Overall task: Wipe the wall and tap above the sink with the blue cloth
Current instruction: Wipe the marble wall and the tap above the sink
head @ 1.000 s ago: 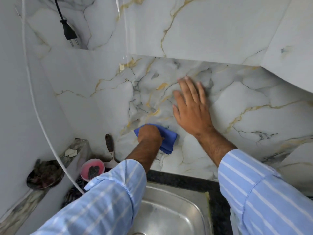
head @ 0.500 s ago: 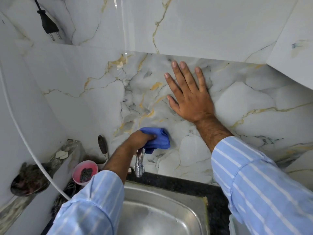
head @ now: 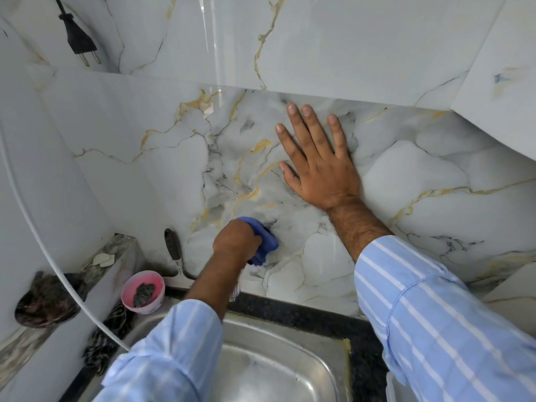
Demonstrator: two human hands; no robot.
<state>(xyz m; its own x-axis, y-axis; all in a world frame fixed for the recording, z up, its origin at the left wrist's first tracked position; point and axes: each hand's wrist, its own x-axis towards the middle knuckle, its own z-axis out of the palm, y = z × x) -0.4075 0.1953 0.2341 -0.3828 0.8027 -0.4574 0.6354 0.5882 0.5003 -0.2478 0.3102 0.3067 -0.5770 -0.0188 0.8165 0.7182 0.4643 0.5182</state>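
Above the steel sink [head: 261, 369], the left hand [head: 236, 242] presses the bunched blue cloth [head: 265, 242] against the marble wall [head: 139, 175], fingers closed around it. Right hand [head: 322, 169] lies flat, fingers spread, higher up.

Bright, even light; tile glare, edges bend, lower-left blurred.

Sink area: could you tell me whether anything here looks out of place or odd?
Yes: a black plug dangles unplugged against the wall, upper left above the sink, with its pins bare. On the left ledge, a pale chipped fragment lies loose.
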